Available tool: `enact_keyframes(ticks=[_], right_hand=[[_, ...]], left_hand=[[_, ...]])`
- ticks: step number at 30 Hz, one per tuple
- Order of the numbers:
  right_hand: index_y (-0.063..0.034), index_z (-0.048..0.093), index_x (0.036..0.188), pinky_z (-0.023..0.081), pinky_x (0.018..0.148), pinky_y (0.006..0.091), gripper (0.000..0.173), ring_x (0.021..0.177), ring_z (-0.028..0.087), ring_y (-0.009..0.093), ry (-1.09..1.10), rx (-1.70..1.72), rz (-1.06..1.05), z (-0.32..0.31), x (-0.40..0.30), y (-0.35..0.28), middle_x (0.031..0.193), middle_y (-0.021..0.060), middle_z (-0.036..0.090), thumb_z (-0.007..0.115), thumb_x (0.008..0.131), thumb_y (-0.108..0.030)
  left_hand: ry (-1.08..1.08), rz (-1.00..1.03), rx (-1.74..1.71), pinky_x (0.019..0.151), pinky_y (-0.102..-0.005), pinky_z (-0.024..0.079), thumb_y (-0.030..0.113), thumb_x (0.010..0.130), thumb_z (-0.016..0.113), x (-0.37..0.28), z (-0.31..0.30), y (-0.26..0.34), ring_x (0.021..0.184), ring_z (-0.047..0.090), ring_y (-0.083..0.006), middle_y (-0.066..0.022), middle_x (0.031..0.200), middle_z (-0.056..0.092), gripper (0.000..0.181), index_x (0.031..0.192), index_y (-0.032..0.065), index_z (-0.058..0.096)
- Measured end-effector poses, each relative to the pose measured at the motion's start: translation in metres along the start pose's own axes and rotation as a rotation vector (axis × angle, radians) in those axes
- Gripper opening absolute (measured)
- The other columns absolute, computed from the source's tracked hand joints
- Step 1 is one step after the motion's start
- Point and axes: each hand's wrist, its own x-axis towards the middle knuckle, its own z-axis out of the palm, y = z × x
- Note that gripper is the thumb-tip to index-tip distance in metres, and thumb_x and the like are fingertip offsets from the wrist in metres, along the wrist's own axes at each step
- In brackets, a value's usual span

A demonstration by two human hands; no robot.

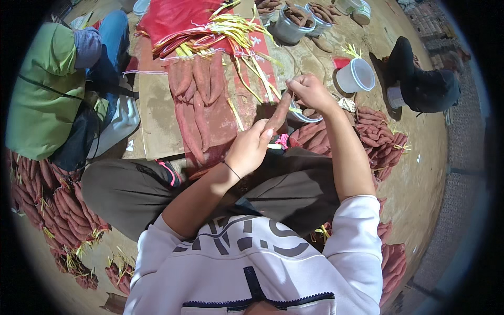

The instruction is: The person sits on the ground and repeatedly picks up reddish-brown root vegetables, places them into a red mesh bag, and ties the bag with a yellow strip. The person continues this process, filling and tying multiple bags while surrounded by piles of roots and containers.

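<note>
A long reddish sweet potato slants between both of my hands over my lap. My left hand wraps its lower end, while the bent fingers of my right hand pinch its upper tip. Partly hidden under my right forearm, a white bucket holds more sweet potatoes. Ahead of my crossed legs a red mesh bag lies flat on cardboard, with several sweet potatoes laid lengthwise in or on it; which, I cannot tell. Beyond it is a stack of red mesh bags with yellow ties.
A person in a green top sits close on my left; another in dark clothes sits at the right. Filled mesh bags lie on the left and right. Beyond are a filled bucket and a translucent bucket.
</note>
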Motion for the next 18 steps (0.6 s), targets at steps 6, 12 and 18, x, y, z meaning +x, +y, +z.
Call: enact_keyframes(ticks=[6,12,18], right_hand=[[-0.0131,0.054,0.084,0.036,0.058,0.0269,0.021,0.058,0.042,0.011,0.138,1.169,0.244,-0.002,0.015,0.001,0.062,-0.0021,0.045,0.052,0.101,-0.025],[0.0004,0.054,0.137,0.046,0.098,0.0398,0.06,0.112,0.062,0.027,0.108,0.356,0.31,-0.008,0.008,-0.007,0.125,0.0151,0.065,0.053,0.103,-0.049],[0.0066,0.065,0.109,0.055,0.09,0.0415,0.046,0.1,0.069,0.031,-0.096,1.089,0.135,0.027,-0.001,-0.006,0.108,0.0203,0.071,0.053,0.104,-0.037]], left_hand=[[0.067,0.05,0.091,0.082,-0.0531,0.049,0.023,0.103,0.048,0.001,0.003,0.001,0.1,0.061,-0.0496,-0.0291,0.105,0.066,0.035,0.129,0.0,0.053],[0.064,0.011,-0.044,0.089,-0.0474,0.05,0.025,0.104,0.046,0.007,0.004,-0.025,0.108,0.062,-0.047,-0.0293,0.112,0.065,0.04,0.136,0.0008,0.05],[-0.217,-0.307,-0.896,0.042,-0.0172,0.025,0.038,0.108,0.045,0.006,-0.004,0.003,0.051,0.034,-0.0013,0.0007,0.088,0.05,0.035,0.126,0.0091,0.049]])
